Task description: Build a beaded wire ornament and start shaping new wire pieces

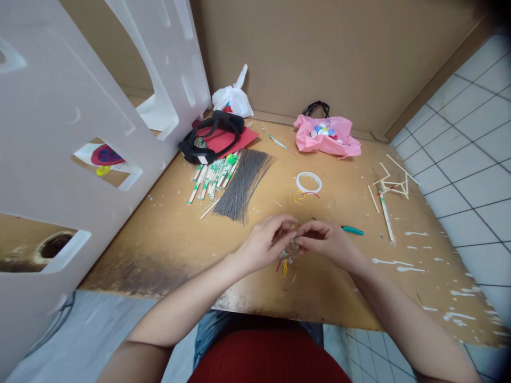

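My left hand [272, 236] and my right hand [325, 239] meet over the front middle of the table, fingers pinched. Between them is a small cluster of clear, shiny bits [290, 252]; its exact kind is too small and blurred to name. Yellow strands [285, 268] and a short red strand hang or lie just below it. Both thumbs and forefingers close on the cluster, partly hiding it. Just beyond my right hand, a teal-handled tool [353, 230] lies with its far end hidden behind the fingers.
Thin grey wires [243, 186] lie beside wrapped chopsticks [211, 178] and a black headset-like band [211, 135]. A white tape roll [308, 182] sits mid-table. Behind are a pink bag [327, 138] and white bag [233, 98]. A stick frame [393, 186] lies right; a white plastic panel [159, 32] stands left.
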`<state>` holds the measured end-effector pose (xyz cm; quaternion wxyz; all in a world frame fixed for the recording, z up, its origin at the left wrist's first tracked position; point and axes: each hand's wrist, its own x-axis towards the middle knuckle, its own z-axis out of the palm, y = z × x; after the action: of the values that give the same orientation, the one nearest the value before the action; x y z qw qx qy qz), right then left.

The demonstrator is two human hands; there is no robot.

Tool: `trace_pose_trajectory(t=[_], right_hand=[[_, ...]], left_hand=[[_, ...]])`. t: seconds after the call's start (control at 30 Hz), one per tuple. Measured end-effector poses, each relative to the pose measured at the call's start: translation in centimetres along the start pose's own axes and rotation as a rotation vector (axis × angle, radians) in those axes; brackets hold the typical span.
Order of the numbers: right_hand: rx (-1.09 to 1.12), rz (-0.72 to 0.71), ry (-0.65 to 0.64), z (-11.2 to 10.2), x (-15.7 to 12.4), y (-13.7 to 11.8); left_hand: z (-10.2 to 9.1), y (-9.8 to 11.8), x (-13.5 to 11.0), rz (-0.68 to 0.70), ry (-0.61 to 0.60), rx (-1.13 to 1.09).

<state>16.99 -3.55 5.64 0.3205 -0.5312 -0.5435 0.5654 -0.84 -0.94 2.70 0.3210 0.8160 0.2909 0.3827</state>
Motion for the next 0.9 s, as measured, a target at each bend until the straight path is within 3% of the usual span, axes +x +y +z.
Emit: trace_pose_trajectory(t=[0.23,0.4,0.63,0.9], right_hand=[[0.124,-0.028,-0.02,-0.7,0.5,0.8],[0.14,-0.026,-0.067,-0.6,0.5,1.3],[0.116,0.005,-0.038,-0.8,0.7,1.2],[0.037,0.074,0.054,-0.4,0.5,-0.1]], left_hand=[[0.1,0.0,0.1,-0.014,-0.079,0.041],[0.3,-0.2,0.1,-0.027,-0.087,0.053],[0.2,-0.4,0.1,0.009,-0.084,0.054],[0.4,0.0,-0.1,0.203,-0.074,0.284]])
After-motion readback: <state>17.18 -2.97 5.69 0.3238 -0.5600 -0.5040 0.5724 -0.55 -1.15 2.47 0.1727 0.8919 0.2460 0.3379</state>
